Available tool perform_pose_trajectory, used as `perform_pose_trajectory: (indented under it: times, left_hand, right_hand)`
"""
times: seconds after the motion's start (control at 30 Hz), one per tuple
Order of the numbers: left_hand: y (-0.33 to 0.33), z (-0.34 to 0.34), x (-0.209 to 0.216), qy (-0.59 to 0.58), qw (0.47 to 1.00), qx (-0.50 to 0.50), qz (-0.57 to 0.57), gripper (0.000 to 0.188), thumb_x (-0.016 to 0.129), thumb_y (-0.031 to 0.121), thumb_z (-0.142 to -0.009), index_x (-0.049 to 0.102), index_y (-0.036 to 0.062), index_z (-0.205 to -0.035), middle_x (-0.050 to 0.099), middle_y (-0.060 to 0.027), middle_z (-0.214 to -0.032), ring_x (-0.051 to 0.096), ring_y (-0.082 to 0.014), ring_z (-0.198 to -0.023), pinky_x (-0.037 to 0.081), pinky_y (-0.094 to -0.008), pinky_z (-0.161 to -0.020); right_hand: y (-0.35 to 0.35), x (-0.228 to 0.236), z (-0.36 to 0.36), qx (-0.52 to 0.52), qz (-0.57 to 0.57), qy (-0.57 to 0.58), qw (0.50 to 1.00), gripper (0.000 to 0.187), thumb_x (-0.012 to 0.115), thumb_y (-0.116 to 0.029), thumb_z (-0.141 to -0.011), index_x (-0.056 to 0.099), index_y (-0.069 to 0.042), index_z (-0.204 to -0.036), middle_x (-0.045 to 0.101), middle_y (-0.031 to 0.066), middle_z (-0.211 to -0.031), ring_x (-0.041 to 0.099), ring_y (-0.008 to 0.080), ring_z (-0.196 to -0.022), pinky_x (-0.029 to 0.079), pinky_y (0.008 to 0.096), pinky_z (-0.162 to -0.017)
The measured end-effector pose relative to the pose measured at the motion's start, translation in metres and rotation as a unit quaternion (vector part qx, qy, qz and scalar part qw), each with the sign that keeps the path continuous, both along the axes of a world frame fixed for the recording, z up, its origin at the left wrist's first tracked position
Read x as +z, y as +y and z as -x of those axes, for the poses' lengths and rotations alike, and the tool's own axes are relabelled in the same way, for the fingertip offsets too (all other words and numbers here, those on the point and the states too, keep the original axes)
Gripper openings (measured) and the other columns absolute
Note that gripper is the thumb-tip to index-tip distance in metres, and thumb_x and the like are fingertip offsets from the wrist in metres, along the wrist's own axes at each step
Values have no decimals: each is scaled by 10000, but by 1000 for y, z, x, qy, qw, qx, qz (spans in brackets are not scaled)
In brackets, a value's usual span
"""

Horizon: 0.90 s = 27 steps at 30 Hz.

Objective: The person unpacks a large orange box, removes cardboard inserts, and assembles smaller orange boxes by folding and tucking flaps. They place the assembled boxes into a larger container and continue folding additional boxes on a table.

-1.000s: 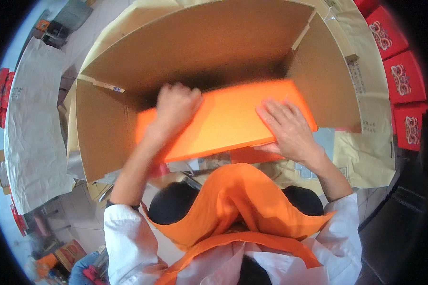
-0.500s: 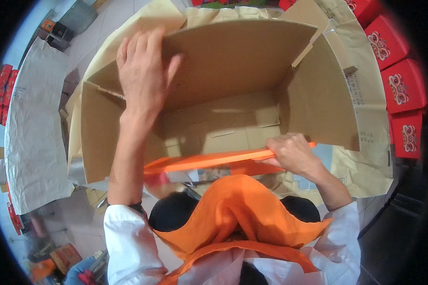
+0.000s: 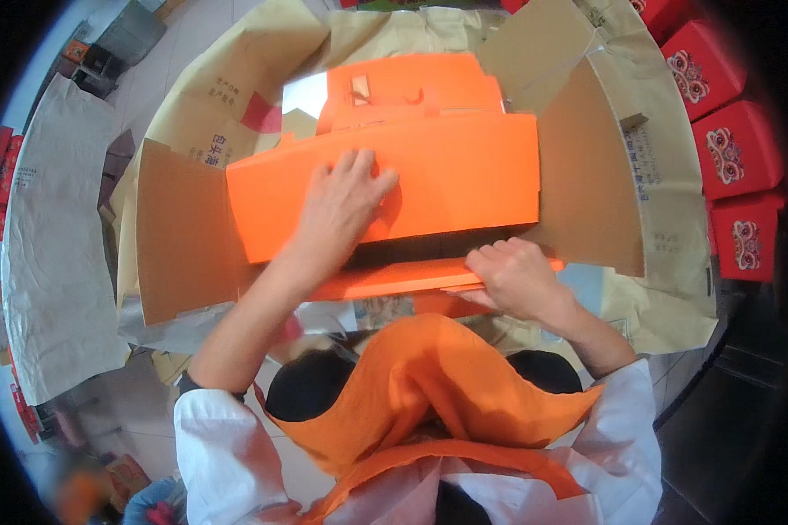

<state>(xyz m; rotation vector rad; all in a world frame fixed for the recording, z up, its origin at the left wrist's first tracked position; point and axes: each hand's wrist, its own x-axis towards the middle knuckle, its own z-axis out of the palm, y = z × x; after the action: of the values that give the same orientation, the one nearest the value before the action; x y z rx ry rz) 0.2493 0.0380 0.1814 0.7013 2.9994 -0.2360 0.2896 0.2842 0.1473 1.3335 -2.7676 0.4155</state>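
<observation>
A large cardboard carton (image 3: 587, 175), brown inside with orange outer faces, sits in front of me. Its far orange panel (image 3: 464, 171) now slopes inward over the opening. My left hand (image 3: 348, 197) rests on that panel, fingers somewhat bent and thumb apart, pressing its surface without gripping it. At the near side, my right hand (image 3: 517, 276) has its fingers wrapped over the top edge of the near orange panel (image 3: 394, 278). A dark gap shows between the two panels. Behind the far panel lies another orange piece (image 3: 403, 83) with a small cut-out.
Brown wrapping paper (image 3: 254, 52) surrounds the carton. At the right stand several red boxes (image 3: 731, 149) with printed lion-head faces. A white sheet (image 3: 61, 254) hangs at the left. My orange apron (image 3: 429, 376) is close below the near panel.
The far panel has come down toward me, turning its orange face up. My left hand has moved from its top edge nearer onto that face; my right hand stays on the near panel.
</observation>
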Motion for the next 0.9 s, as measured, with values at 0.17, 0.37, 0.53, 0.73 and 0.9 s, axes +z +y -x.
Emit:
perform_pose_trajectory:
  times: [0.17, 0.37, 0.53, 0.73, 0.9]
  left_hand:
    - [-4, 40, -43, 247, 969, 26, 15, 725, 659, 143, -682, 350, 296, -1320, 446, -60, -962, 443, -228, -934, 356, -484, -779]
    - [-14, 67, -80, 382, 924, 7, -27, 613, 558, 78, -724, 395, 305, -1270, 402, -18, -780, 437, -183, -741, 341, -399, -751]
    - [-16, 62, -81, 372, 927, 26, -36, 642, 566, 56, -716, 381, 302, -1279, 398, -24, -782, 435, -189, -760, 335, -409, -758]
    - [-12, 62, -78, 351, 935, 34, -25, 683, 574, 45, -716, 355, 315, -1305, 409, -31, -829, 445, -194, -804, 333, -414, -777]
    - [-11, 65, -78, 353, 935, 25, -30, 688, 574, 48, -708, 365, 318, -1305, 417, -25, -847, 454, -191, -808, 350, -410, -771]
  right_hand:
    - [-2, -1, -2, 3, 6, 1, 1000, 382, 672, -401, -684, 481, -71, -653, 542, 66, -595, 576, 230, -594, 446, 326, -553]
    - [-2, 5, -7, 42, 272, 15, 961, 279, 620, -314, -771, 561, -47, -717, 580, 103, -642, 568, 250, -586, 460, 336, -568]
    - [95, 30, -27, 7, 613, -232, 755, 309, 428, -329, -918, 569, -55, -896, 607, 101, -848, 586, 213, -771, 468, 351, -746]
    - [46, 48, 56, -61, 429, -123, 893, 358, 466, -177, -890, 481, -35, -1218, 492, 130, -1250, 424, 229, -1191, 330, 379, -991]
    - [11, 41, 73, 107, 77, -65, 989, 340, 556, -202, -839, 554, -78, -1155, 523, 66, -1228, 416, 230, -1205, 308, 374, -1007]
